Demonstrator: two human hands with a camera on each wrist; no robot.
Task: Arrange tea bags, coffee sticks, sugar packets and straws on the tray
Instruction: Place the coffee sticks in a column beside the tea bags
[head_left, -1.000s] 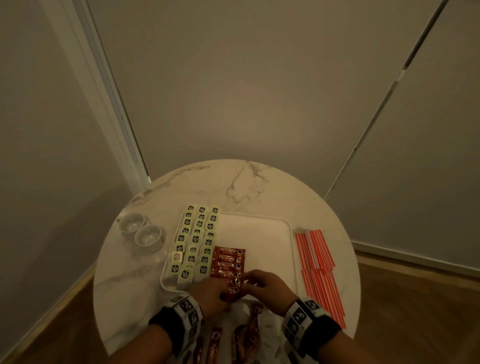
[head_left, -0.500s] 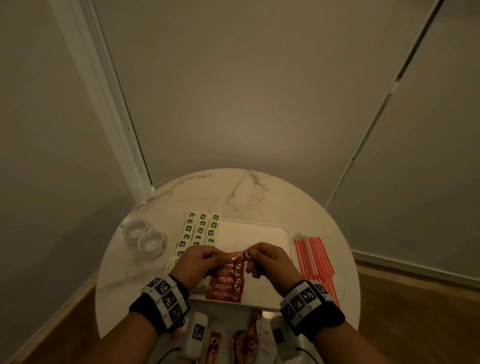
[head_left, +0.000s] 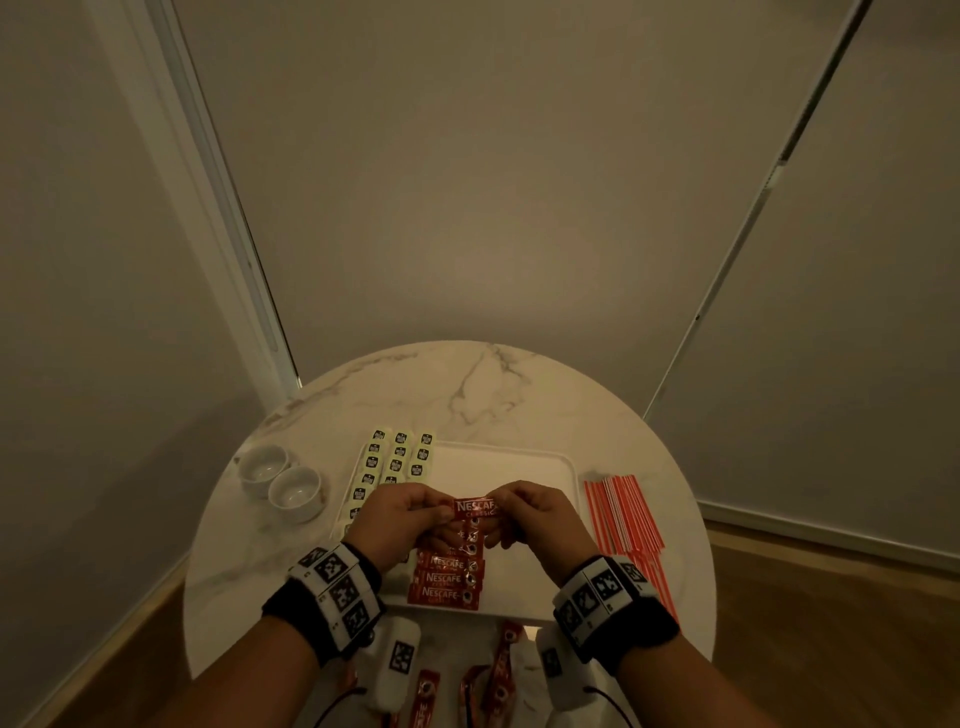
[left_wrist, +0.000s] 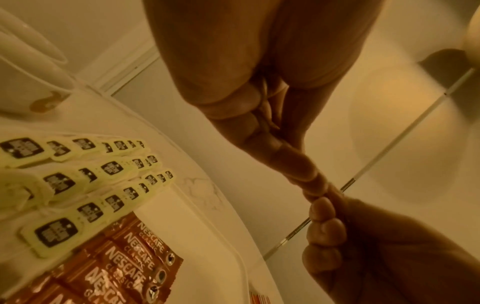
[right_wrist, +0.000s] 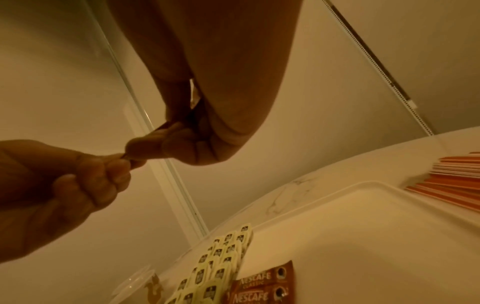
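A red coffee stick (head_left: 475, 508) is held level above the white tray (head_left: 519, 460); my left hand (head_left: 402, 517) pinches its left end and my right hand (head_left: 537, 514) pinches its right end. Under it, a column of coffee sticks (head_left: 447, 577) (left_wrist: 124, 265) (right_wrist: 259, 288) lies flat on the tray. Rows of pale tea bags (head_left: 397, 460) (left_wrist: 85, 179) (right_wrist: 221, 259) fill the tray's left side. Red-and-white straws (head_left: 626, 519) (right_wrist: 454, 176) lie on the table to the right of the tray. In the wrist views the held stick is almost hidden between the fingertips.
Two small white cups (head_left: 280, 478) stand on the round marble table (head_left: 467, 389) left of the tray. More loose coffee sticks (head_left: 498, 670) lie at the near table edge under my wrists. Walls close in behind the table.
One second ago both hands were low at the tray's near edge on the coffee stick column. They have since risen with one stick stretched between them, and now hold it slightly higher.
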